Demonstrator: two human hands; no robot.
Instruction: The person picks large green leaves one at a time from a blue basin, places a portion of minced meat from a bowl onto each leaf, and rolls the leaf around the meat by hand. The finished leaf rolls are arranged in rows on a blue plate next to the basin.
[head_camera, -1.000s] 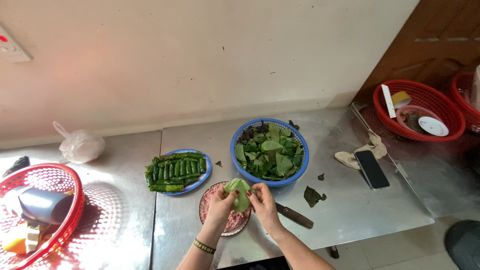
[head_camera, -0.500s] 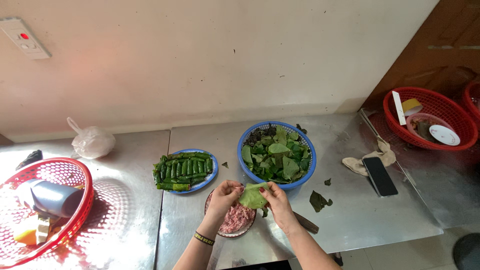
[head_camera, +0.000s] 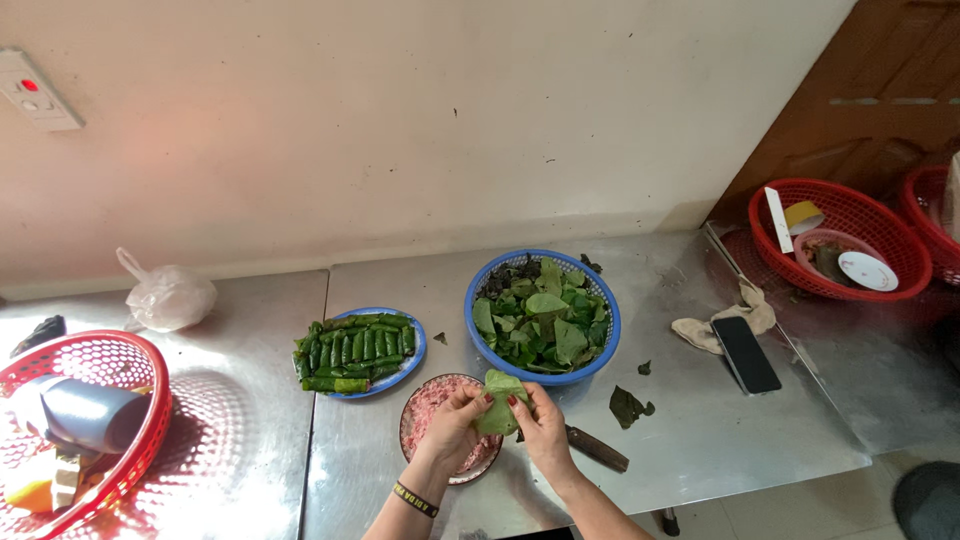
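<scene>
Both hands, the left hand (head_camera: 452, 425) and the right hand (head_camera: 541, 424), pinch one green leaf (head_camera: 500, 404) between closed fingers, above the rim of the mince bowl (head_camera: 420, 412). The hands hide much of that bowl. A knife (head_camera: 596, 450) lies just right, its blade tucked under the right wrist. Whether the leaf holds filling cannot be told.

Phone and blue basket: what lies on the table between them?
Head view: a torn leaf scrap and a smaller bit lie on bare steel between the basket and the phone.
</scene>
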